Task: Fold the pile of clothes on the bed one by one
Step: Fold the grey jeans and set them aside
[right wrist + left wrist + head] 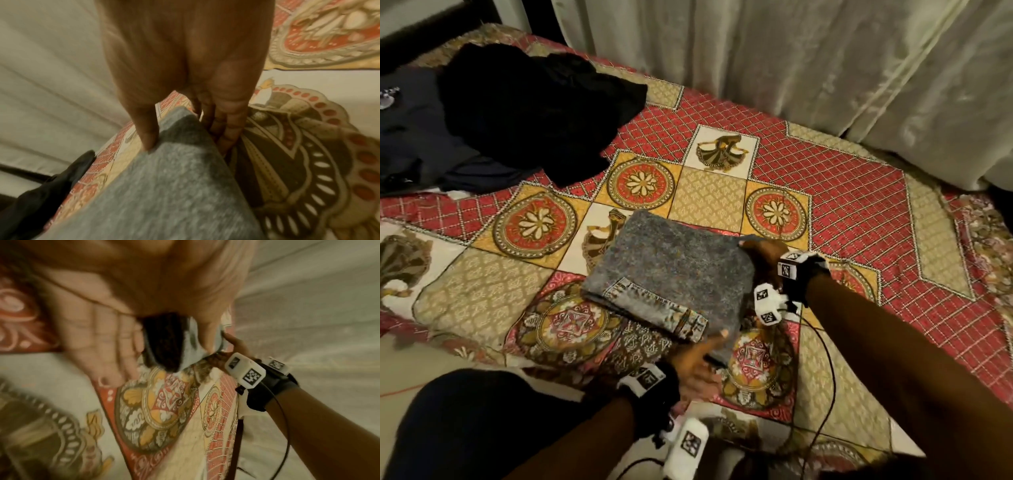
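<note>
At frame centre, our right hand (763, 255) pinches the folded grey jeans' (671, 270) far corner; our left hand (697, 359) pinches the near corner, fingers underneath.

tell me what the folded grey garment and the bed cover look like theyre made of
Folded grey garment: probably denim, faded speckled grey, matte; a stitched waistband with belt loops shows at its near edge. Bed cover: looks like thin printed cotton, matte, with red lattice and floral medallions lying flat; the fibre itself can't be confirmed.
</note>
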